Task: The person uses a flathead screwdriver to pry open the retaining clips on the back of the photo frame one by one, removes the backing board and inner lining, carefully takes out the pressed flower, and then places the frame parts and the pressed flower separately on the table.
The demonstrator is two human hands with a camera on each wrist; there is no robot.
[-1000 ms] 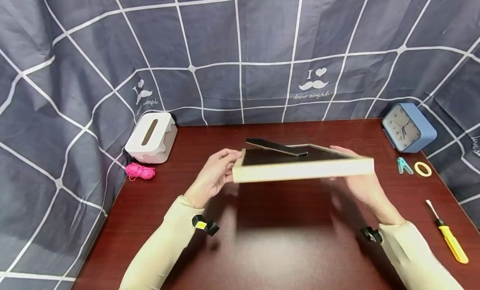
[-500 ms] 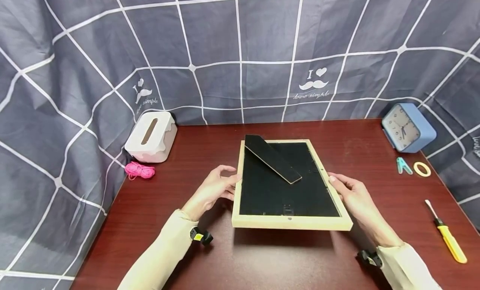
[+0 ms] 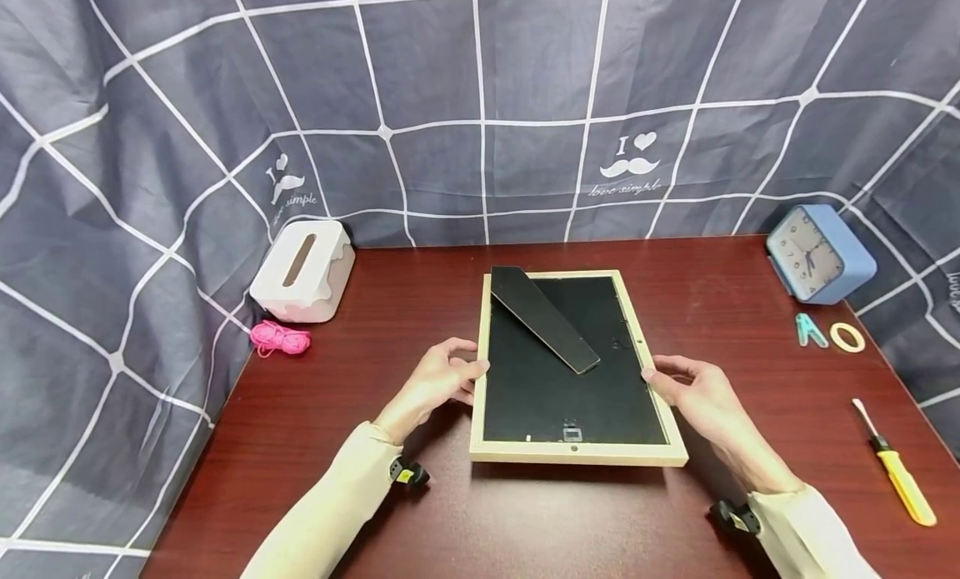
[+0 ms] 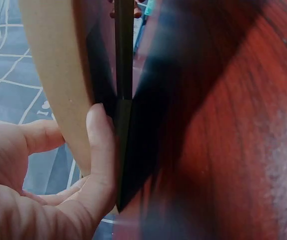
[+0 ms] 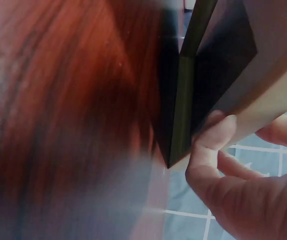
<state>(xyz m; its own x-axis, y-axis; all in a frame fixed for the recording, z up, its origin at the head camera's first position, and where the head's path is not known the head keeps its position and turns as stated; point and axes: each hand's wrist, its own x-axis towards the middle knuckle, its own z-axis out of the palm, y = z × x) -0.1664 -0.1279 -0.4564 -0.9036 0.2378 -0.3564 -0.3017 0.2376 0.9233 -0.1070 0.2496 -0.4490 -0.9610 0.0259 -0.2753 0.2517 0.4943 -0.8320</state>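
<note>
Lowered since a second ago, when it was held up edge-on, the picture frame (image 3: 573, 368) now lies back-up on the surface (image 3: 390, 312) at centre frame.

Its long axis runs from the lower middle of the picture toward the backdrop, with the hanging tab at the near short edge and the black easel leg (image 3: 543, 318) slanting from the upper left corner down to the middle. The left hand (image 3: 438, 381) pinches the left rail, its fingers (image 4: 101, 145) curled round the pale wood; the right hand (image 3: 693, 393) grips the right rail the same way. On the dark red wooden surface sit a white tissue box (image 3: 302, 272) and pink cord (image 3: 280, 339) at left, a blue clock (image 3: 819, 254), a tape ring (image 3: 847, 337) and a yellow screwdriver (image 3: 896, 474) at right. A grey grid-patterned cloth (image 3: 480, 104) hangs behind.
</note>
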